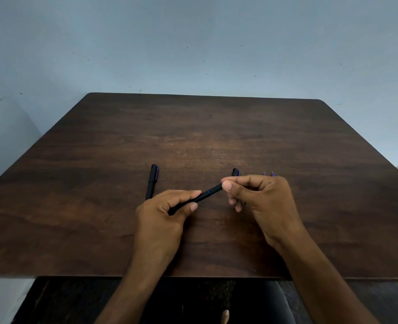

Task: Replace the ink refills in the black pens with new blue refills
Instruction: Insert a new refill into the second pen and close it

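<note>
Nearest me, at 6 o'clock below the tabletop (76,230) edge: dark floor and what looks like a black seat (258,300); I cannot make out more.

Both forearms come up from 6 o'clock over the near edge of the dark wood tabletop.

My left hand (163,213) is at about 7 o'clock from frame centre, curled around the lower end of 1 black pen barrel (208,192). Thumb lies along the barrel, fingers wrapped under it. The barrel is lifted off the wood, tilted, running from 8 o'clock up toward 2 o'clock.

My right hand (261,199) is at about 4 o'clock from centre, closed in a narrow pinch at the upper end of that same barrel, thumb and forefinger meeting right at its tip. A thin pale sliver shows at the pinch; too small to tell whether it is the refill tip.

Farther out, 2 more pieces lie flat on the tabletop. A capped black pen (152,181) sits just beyond my left hand at 11 o'clock from it, its near end hidden by my knuckles. A short black cap end (235,172) shows just past my right thumb.

At 12 o'clock from my right knuckles, 2 small purplish-blue refill tips (268,174) peek out side by side; the rest is hidden behind the hand.

Beyond the far edge: plain pale blue-grey wall (193,43) with small dark specks.
</note>
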A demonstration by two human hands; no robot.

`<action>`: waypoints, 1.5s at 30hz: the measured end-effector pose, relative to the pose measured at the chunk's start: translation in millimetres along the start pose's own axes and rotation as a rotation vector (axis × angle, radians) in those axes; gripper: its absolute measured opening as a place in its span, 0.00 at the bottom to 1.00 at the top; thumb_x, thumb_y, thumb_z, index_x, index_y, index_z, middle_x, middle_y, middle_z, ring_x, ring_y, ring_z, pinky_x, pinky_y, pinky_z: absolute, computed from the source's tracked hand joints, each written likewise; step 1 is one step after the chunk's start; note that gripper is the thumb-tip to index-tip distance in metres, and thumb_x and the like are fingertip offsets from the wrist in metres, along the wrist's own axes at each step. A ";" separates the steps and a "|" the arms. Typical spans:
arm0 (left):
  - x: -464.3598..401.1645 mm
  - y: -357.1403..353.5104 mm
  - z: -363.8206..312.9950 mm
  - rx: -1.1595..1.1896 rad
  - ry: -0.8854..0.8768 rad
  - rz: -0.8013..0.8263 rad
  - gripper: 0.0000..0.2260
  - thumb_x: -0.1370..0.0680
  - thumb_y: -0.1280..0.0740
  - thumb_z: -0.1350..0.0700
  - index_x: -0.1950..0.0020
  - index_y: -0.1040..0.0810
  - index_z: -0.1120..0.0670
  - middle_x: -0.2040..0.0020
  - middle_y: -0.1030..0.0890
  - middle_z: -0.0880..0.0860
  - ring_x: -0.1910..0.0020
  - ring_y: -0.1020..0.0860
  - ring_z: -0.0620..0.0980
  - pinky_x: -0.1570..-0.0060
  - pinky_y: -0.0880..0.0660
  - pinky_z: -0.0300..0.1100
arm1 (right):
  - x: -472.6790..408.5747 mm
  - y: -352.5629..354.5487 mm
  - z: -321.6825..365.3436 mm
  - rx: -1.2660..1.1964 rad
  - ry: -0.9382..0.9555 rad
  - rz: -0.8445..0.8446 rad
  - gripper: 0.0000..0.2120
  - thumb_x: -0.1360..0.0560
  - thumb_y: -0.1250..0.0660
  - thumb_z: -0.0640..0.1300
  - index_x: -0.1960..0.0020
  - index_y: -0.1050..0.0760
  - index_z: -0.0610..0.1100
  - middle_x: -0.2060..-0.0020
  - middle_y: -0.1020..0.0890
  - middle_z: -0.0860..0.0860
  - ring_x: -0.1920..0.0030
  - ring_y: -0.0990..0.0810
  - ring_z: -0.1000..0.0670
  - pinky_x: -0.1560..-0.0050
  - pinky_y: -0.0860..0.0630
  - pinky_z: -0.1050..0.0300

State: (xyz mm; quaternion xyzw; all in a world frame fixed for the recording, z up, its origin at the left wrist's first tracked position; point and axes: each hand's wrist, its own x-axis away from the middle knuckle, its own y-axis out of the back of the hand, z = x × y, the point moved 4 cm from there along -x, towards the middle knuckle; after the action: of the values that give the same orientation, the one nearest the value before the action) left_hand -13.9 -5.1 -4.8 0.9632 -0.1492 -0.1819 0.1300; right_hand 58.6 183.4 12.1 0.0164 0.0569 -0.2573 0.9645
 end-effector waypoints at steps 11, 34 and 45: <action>0.9 -1.2 4.7 0.009 0.034 0.000 0.15 0.26 0.25 0.64 0.48 0.14 0.43 0.52 0.14 0.36 0.49 0.18 0.35 0.46 0.24 0.30 | 0.9 -2.7 0.3 -0.055 -0.067 0.052 0.11 0.33 0.22 0.45 0.53 0.13 0.41 0.68 0.16 0.46 0.70 0.23 0.48 0.70 0.25 0.58; 0.3 -2.4 3.3 0.008 0.029 -0.013 0.15 0.24 0.27 0.61 0.49 0.15 0.39 0.51 0.15 0.33 0.48 0.19 0.31 0.47 0.27 0.25 | -73.3 -7.2 6.4 1.092 -0.387 0.047 0.18 0.29 0.23 0.52 0.56 0.24 0.38 0.61 0.21 0.45 0.64 0.23 0.50 0.69 0.27 0.56; 1.3 -1.7 1.6 -0.013 0.020 -0.007 0.15 0.24 0.26 0.61 0.48 0.15 0.39 0.51 0.15 0.33 0.48 0.19 0.30 0.48 0.28 0.23 | -47.2 18.2 1.0 0.323 -0.319 -0.045 0.08 0.25 0.29 0.34 0.46 0.22 0.38 0.64 0.15 0.39 0.72 0.20 0.46 0.71 0.20 0.52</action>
State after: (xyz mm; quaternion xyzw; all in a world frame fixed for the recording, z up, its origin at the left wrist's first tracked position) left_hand -13.0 -4.3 -7.1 0.9646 -0.1436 -0.1738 0.1372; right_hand 27.1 222.5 18.7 0.1285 -0.1381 -0.2836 0.9402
